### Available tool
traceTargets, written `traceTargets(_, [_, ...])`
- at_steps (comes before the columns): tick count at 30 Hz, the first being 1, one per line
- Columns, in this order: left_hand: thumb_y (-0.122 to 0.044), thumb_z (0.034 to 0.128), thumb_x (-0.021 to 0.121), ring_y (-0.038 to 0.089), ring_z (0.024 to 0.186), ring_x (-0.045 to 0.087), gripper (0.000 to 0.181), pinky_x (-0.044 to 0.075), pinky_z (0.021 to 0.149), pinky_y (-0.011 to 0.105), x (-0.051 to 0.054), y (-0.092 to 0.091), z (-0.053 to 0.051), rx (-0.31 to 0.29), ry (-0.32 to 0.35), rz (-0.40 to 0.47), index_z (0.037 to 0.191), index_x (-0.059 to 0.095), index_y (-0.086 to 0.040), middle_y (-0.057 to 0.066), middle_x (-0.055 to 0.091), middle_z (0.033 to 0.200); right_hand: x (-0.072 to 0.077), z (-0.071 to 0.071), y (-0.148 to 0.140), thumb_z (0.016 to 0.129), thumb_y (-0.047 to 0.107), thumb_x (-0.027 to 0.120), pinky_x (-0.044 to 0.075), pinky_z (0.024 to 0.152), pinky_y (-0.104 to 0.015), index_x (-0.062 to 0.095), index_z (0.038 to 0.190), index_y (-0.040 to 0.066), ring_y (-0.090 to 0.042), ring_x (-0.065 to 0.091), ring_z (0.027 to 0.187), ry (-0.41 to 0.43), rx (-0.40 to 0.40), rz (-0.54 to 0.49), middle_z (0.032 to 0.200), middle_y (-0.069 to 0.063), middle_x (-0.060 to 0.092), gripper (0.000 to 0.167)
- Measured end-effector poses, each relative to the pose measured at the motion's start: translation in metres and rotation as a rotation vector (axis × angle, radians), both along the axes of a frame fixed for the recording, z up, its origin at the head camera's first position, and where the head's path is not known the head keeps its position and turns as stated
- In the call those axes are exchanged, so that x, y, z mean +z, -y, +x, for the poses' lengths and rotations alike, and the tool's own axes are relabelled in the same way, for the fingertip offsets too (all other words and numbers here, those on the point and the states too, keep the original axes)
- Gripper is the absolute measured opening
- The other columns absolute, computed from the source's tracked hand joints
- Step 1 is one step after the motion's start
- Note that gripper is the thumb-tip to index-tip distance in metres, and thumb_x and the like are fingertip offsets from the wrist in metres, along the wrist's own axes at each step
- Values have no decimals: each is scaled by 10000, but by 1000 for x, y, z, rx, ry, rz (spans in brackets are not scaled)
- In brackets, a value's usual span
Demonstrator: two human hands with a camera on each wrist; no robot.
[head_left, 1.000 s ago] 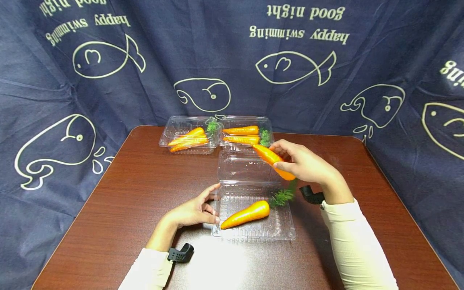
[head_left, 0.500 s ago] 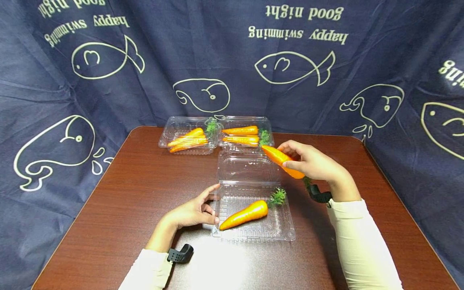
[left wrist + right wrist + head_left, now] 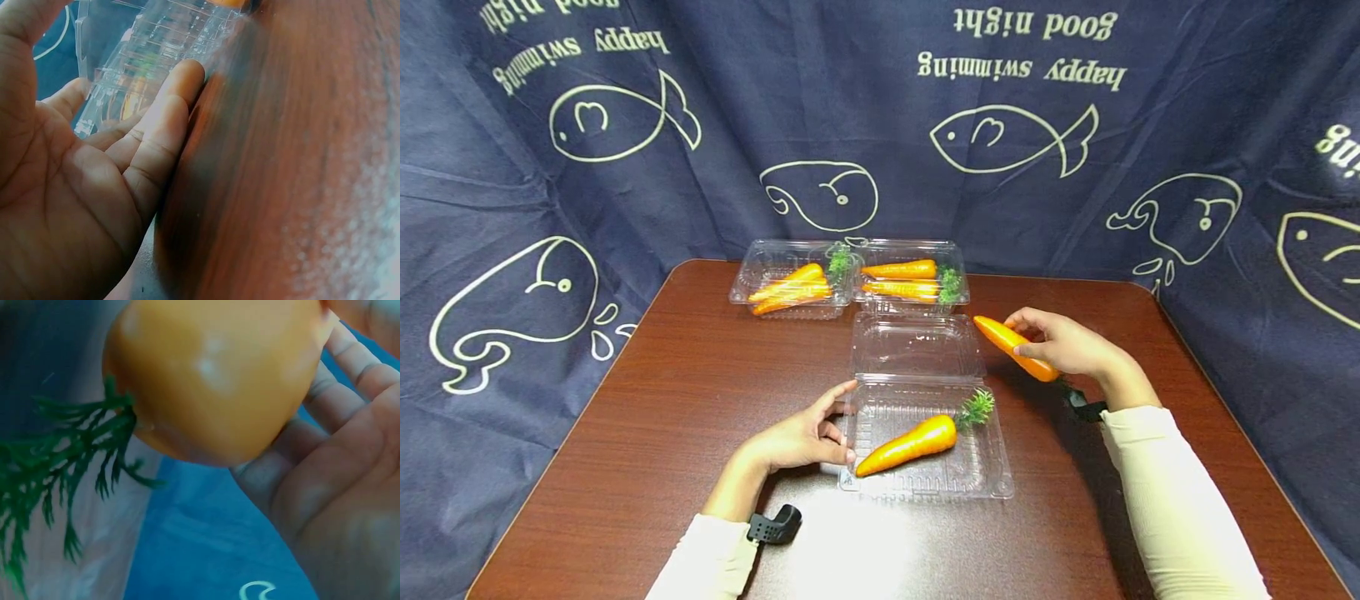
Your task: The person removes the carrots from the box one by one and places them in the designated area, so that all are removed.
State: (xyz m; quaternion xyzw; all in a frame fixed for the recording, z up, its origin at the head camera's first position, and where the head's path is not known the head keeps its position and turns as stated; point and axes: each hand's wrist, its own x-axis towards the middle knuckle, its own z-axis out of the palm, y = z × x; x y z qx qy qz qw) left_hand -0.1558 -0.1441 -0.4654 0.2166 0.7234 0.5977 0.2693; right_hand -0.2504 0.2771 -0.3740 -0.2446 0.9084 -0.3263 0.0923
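My right hand (image 3: 1067, 343) holds an orange carrot (image 3: 1015, 348) above the table, to the right of the clear box's lid. The right wrist view shows its thick end (image 3: 212, 381) and green leaves (image 3: 81, 450) close up, with the fingers around its side. A clear plastic box (image 3: 981, 454) lies unfolded in front of me. Inside its base rests one carrot (image 3: 910, 446), leaves toward the upper right. My left hand (image 3: 797, 433) touches the left rim of this box, thumb and index finger spread apart. In the left wrist view, loosely bent fingers (image 3: 159, 134) rest beside the clear plastic.
Two more clear boxes stand side by side at the back of the table, lids down. The left box (image 3: 748, 271) and the right box (image 3: 958, 254) hold carrots with green tops. A dark blue curtain (image 3: 880, 125) hangs behind the brown table (image 3: 647, 400).
My right hand has moved to the right and slightly down with the carrot, away from the unfolded box. My left hand has kept its place.
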Motion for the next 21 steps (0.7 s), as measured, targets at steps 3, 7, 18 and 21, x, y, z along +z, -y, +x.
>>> traceTargets(3, [-33,843,773,230,919,617,1023,508,751,269,1,-1,-1,-4,5,7,1592,95,-193,241,331,1509,-8,-2,-13,881,-3,690,471,772,-373,606,1159,45,-240,589,917,-4,2,62,1031,-98,651,294])
traceTargets(7, [-25,843,770,229,913,615,1024,508,747,264,1,-2,-2,-12,10,14,1591,91,-191,243,329,1508,-18,-4,-33,863,-11,696,465,790,-375,621,1138,51,-213,591,908,-8,8,121,1006,-59,664,292])
traceTargets(18, [-50,844,779,219,908,620,1025,505,736,266,4,-1,-2,-10,0,-12,1591,94,-209,213,345,1510,-23,-26,-71,858,-29,679,438,792,-322,605,1131,-11,-230,562,935,162,64,160,1016,-93,644,283])
traceTargets(21, [-53,840,783,212,894,613,1036,501,725,259,3,0,0,-8,6,-14,1591,87,-213,204,344,1512,-24,-35,-75,857,-30,678,437,821,-354,601,1129,-24,-252,566,961,208,61,169,1022,-106,643,283])
